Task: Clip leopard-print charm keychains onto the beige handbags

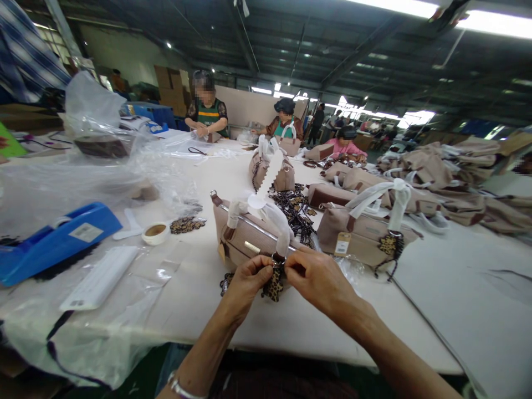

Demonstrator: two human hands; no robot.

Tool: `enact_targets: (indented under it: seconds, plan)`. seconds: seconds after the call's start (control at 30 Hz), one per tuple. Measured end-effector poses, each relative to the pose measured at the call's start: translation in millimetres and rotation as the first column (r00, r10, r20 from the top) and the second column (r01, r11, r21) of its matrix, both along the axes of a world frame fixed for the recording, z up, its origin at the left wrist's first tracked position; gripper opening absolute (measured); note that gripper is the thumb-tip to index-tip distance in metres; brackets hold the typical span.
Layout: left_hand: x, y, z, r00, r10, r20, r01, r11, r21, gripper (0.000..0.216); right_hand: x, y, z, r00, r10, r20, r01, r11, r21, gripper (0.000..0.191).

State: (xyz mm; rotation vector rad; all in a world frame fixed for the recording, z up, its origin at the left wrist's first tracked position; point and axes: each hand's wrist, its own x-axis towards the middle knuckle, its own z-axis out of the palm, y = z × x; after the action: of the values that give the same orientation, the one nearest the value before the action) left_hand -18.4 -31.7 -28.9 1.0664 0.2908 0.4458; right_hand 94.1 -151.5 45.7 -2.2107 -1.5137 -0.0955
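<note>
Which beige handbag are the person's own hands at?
The beige fabric handbag before the person; the left hand and right hand work at a tan leopard-print charm there. They touch neither the matching bag at right nor those behind.

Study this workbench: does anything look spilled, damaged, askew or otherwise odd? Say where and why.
Nothing looks plainly damaged or spilled. Untidiest is the heap of charms beyond the nearest handbag, with dark strands jumbled together. At left, clear plastic droops over the front edge of the table.
</note>
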Motion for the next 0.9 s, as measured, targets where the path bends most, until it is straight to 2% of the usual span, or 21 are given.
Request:
enact_targets:
  seconds: [0.2, 0.37, 0.5, 0.73, 0.9]
  plan:
    - [-1.1, 1.1, -3.7, 0.996, 0.086, -0.024, -0.082, 0.986, 0.148, 0.026, -3.3, 0.1, 3.2, 0.999, -0.029, -0.018, 0.028, 0.999, -0.023, 0.017]
    - [-2.0, 5.0, -9.9, 0.995, 0.096, -0.032, -0.086, 0.967, 0.241, 0.025, -5.5, -0.5, 4.8, 0.998, -0.056, -0.032, 0.055, 0.997, -0.050, 0.016]
    - [-1.6, 5.4, -11.4, 0.994, 0.106, -0.027, -0.095, 0.959, 0.267, 0.024, -5.4, -0.4, 5.9, 0.998, -0.066, -0.022, 0.064, 0.995, -0.076, 0.017]
    - [-1.6, 7.6, -3.4, 0.997, 0.056, -0.046, -0.044, 0.971, 0.235, 0.028, 0.2, 0.0, 7.9, 1.000, -0.014, -0.026, 0.012, 0.997, -0.073, 0.018]
    - [-1.2, 9.9, -1.8, 0.997, 0.063, -0.043, -0.050, 0.963, 0.265, 0.025, 0.4, 1.5, 10.6, 0.999, -0.002, -0.049, -0.001, 0.998, -0.071, 0.018]
